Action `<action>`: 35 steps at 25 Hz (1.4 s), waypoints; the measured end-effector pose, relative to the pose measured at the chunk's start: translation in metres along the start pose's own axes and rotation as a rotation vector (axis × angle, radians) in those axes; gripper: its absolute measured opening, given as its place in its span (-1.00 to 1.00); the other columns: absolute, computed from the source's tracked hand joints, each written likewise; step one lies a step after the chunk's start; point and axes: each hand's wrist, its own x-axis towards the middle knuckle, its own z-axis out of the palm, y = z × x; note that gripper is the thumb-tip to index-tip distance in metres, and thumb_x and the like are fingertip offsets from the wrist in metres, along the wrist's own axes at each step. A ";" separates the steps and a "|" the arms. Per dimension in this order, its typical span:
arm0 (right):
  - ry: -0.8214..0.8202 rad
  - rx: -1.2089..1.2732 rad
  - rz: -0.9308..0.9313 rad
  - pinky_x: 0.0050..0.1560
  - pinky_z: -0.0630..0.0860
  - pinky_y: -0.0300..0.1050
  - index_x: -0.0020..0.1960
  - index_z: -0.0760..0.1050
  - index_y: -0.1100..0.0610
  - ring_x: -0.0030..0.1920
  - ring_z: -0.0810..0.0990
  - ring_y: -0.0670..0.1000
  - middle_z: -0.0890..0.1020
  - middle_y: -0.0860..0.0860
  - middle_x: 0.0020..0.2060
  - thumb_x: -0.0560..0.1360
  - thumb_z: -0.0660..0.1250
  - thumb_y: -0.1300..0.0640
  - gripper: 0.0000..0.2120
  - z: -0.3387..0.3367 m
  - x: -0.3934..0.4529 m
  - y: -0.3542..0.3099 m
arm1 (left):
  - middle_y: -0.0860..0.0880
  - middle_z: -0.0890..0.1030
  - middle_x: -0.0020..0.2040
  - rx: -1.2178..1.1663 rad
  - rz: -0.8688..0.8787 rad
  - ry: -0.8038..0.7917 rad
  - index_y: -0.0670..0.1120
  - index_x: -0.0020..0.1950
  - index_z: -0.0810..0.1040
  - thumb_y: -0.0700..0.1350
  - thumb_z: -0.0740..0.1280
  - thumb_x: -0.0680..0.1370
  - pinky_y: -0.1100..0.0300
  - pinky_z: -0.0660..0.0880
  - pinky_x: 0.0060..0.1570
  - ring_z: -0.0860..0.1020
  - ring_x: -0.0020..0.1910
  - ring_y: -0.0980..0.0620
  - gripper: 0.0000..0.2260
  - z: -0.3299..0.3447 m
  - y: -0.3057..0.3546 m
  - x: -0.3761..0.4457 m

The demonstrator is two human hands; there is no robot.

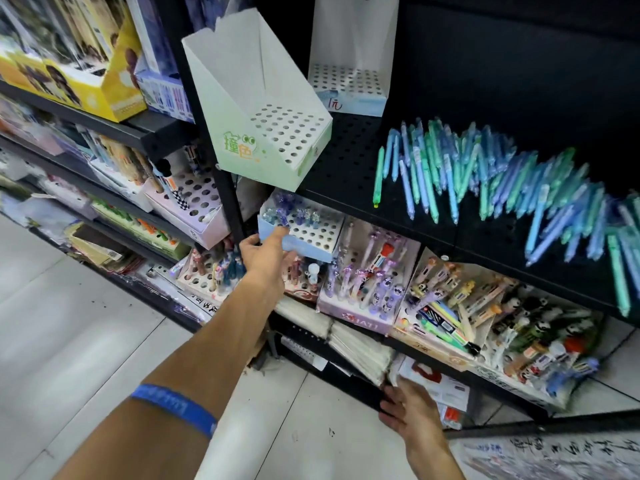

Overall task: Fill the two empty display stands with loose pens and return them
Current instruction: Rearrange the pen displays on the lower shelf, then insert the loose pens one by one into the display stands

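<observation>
So there are two empty display stands up on the black perforated shelf point(349, 157). The nearer green stand point(263, 126) is pale mint cardboard with a tall slanted white back, a white top full of round holes and a green frog-eyed logo on its side; it sits tilted, hanging out over the shelf's front left corner. The blue stand point(349, 81) is further back, upright, same hole grid, pale blue front with a handwritten price mark.

The loose pens point(485, 174) are dumped in a long messy heap along the same shelf to the right of the stands: slim blue, teal and mint-green barrels, overlapping every which way.

Left hand point(266, 258) reaches out to the shelf below, fingers spread and touching the front of a small light-blue pen box point(304, 233) with a few purple-topped pens in it. Right hand point(405, 407) is low down, fingers flat against the packets point(433, 379) on the bottom shelf. Blue wristband point(176, 407) on the left arm.
</observation>
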 end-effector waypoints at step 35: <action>-0.315 -0.616 -1.140 -0.15 0.55 -0.26 0.05 0.53 -0.13 -0.14 0.61 -0.25 0.62 -0.20 -0.06 0.56 0.34 -0.02 -0.93 0.017 -0.170 -0.228 | 0.00 0.33 0.43 1.282 1.230 -0.015 -0.01 0.47 0.34 -0.01 0.31 0.57 -0.05 0.56 -0.01 0.59 0.10 -0.11 -0.53 0.026 0.092 -0.127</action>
